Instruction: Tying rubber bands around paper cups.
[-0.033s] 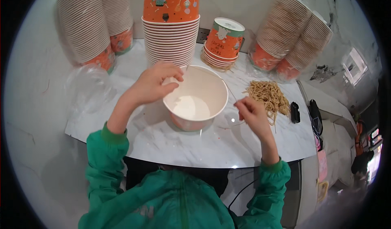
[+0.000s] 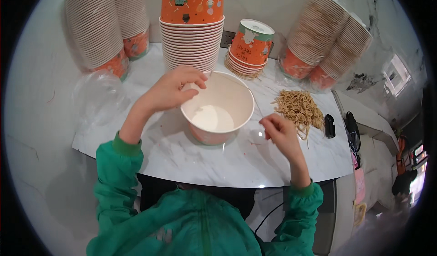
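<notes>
Now the tub [image 2: 225, 96] is standing between your left hand [image 2: 174, 90], bent at its edge with any grip too unclear to tell, and your right hand [image 2: 281, 132], pinching a thin string [image 2: 258, 108], maybe to pull it straight, while the string pile [image 2: 298, 106] is lying near, perhaps for easy reach.

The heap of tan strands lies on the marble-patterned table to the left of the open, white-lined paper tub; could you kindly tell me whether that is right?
Not quite: the head view shows the heap of tan strands to the right of the open, white-lined paper tub, not to its left. It does lie on the marble-patterned table.
</notes>
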Tool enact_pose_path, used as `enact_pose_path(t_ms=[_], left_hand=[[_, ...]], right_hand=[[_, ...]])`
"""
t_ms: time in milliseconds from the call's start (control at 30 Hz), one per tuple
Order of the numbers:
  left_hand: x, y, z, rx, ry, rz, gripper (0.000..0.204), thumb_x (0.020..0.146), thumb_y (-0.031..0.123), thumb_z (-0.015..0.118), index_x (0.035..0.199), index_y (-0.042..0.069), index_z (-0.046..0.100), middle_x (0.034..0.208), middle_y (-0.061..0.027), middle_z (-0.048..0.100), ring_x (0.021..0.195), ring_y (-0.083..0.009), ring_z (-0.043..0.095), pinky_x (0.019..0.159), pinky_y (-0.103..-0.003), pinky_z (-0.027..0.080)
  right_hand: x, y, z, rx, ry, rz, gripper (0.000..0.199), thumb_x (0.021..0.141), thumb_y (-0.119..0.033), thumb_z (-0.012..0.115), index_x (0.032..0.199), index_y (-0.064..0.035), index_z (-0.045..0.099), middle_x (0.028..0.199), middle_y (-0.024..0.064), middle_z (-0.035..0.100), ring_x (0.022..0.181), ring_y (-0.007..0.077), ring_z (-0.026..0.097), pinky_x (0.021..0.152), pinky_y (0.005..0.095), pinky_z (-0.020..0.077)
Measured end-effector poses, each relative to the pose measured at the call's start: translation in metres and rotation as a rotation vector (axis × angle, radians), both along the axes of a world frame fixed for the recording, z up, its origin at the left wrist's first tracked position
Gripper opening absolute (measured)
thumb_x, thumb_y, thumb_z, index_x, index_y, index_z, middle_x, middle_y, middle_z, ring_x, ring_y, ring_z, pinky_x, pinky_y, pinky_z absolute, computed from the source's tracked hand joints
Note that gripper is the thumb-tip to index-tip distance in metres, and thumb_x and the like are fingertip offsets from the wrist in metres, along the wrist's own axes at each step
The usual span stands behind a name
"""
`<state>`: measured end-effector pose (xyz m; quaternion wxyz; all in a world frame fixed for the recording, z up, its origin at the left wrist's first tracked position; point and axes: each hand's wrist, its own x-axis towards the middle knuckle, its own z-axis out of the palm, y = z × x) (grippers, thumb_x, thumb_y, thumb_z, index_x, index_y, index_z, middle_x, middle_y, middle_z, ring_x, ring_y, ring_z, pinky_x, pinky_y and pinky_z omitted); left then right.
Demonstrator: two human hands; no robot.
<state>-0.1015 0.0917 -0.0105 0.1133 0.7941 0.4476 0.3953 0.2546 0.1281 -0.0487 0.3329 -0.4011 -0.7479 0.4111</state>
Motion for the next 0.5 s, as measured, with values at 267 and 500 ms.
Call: enact_pose_path(t_ms=[267, 500], left_hand=[[0.017, 0.016, -0.006, 0.218, -0.221, 0.309, 0.019, 0.093, -0.001, 0.065, 0.111, 0.0, 0.071, 0.112, -0.0065, 0.07, 0.093, -0.0124, 0.066, 0.08, -0.026, 0.053], [0.093, -0.096, -0.016, -0.23, -0.657, 0.152, 0.017, 0.093, 0.003, 0.07, 0.11, 0.0, 0.07, 0.092, -0.0022, 0.066, 0.069, -0.0063, 0.06, 0.058, -0.022, 0.044]], right_hand=[[-0.012, -0.064, -0.012, -0.415, 0.2, 0.103, 0.021, 0.106, -0.017, 0.059, 0.104, 0.0018, 0.069, 0.076, 0.0044, 0.067, 0.064, 0.0097, 0.062, 0.058, 0.025, 0.0496], [-0.026, -0.074, -0.018, -0.598, 0.886, 0.134, 0.025, 0.106, -0.019, 0.055, 0.1, 0.0017, 0.067, 0.075, 0.0086, 0.066, 0.059, 0.0137, 0.058, 0.058, 0.0249, 0.0469]])
